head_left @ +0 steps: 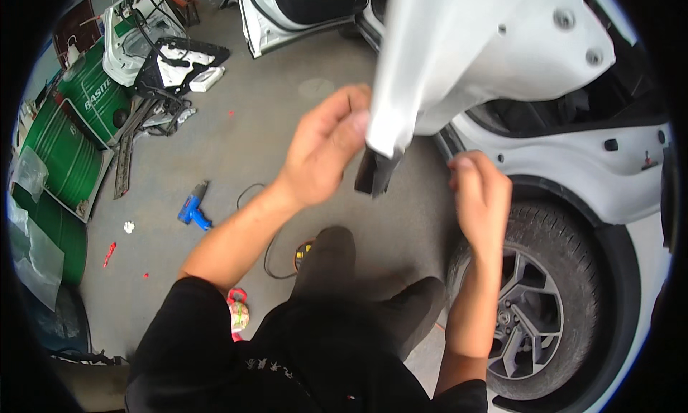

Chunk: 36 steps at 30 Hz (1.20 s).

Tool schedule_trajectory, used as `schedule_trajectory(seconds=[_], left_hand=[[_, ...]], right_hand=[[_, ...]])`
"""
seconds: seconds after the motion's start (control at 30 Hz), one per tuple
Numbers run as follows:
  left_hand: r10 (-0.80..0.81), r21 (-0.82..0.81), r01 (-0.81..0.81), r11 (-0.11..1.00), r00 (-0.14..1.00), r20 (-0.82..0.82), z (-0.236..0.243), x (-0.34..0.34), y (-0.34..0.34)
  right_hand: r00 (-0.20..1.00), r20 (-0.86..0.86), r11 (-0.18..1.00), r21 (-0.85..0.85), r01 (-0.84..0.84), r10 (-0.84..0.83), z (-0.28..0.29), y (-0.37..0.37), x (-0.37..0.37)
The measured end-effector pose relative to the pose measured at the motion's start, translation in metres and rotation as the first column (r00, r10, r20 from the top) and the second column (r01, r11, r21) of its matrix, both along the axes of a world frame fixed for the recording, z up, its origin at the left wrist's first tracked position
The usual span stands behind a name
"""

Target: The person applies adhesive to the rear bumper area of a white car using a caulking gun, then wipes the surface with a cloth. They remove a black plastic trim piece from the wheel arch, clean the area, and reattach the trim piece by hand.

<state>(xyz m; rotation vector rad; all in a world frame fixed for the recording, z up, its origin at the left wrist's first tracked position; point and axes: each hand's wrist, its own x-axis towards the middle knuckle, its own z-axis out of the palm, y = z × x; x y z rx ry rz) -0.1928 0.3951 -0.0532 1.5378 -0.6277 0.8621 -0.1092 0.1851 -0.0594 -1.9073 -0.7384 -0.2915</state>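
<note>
Grey floor (236, 151) spreads beneath the white car panel (444, 69). At its edge is the left hand (315, 148), the right hand (481, 198) curled nearby; whether their fingers pinch, I can't tell. I'd steady the corner by the black trim (374, 173).

White lettering (99, 92) stands on a green drum (87, 70); the black shirt (315, 348) bears what look like characters (269, 368).

Drums (72, 158) are standing far left. Drill (192, 211) is lying on the floor (229, 148) between drums and left hand (315, 151). Left hand is sitting at car panel's (444, 62) left edge; right hand (480, 194) is hovering right of panel's lower tip, wheel (530, 309) sitting beyond its forearm.
</note>
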Motion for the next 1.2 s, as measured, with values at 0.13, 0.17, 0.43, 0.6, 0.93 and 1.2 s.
schedule_trajectory(seconds=[0.13, 0.17, 0.43, 0.6, 0.93, 1.2], left_hand=[[-0.018, -0.136, -0.005, 0.991, 0.986, -0.164, -0.026, 0.028, 0.004], [-0.021, -0.200, -0.024, 0.979, 0.975, -0.221, -0.038, 0.042, 0.011], [0.043, -0.329, -0.163, 0.930, 0.938, -0.344, -0.096, 0.109, 0.016], [-0.102, -0.471, -0.098, 0.877, 0.919, -0.380, -0.090, 0.107, 0.009], [-0.017, -0.308, -0.141, 0.941, 0.889, -0.457, -0.096, 0.106, 0.027], [0.050, -0.236, -0.166, 0.957, 0.902, -0.429, -0.095, 0.103, 0.025]], right_hand=[[0.954, 0.301, 0.949, -0.301, 0.094, 0.001, -0.111, 0.029, 0.054], [0.953, 0.303, 0.938, -0.333, 0.094, 0.012, -0.121, 0.041, 0.056], [0.894, 0.445, 0.906, -0.395, 0.149, 0.047, -0.129, 0.076, 0.072], [0.855, 0.518, 0.950, -0.280, 0.135, 0.031, -0.138, 0.081, 0.079], [0.880, 0.474, 0.905, -0.373, 0.205, -0.003, -0.133, 0.070, 0.081], [0.857, 0.494, 0.940, -0.340, 0.034, 0.148, -0.137, 0.079, 0.104]])
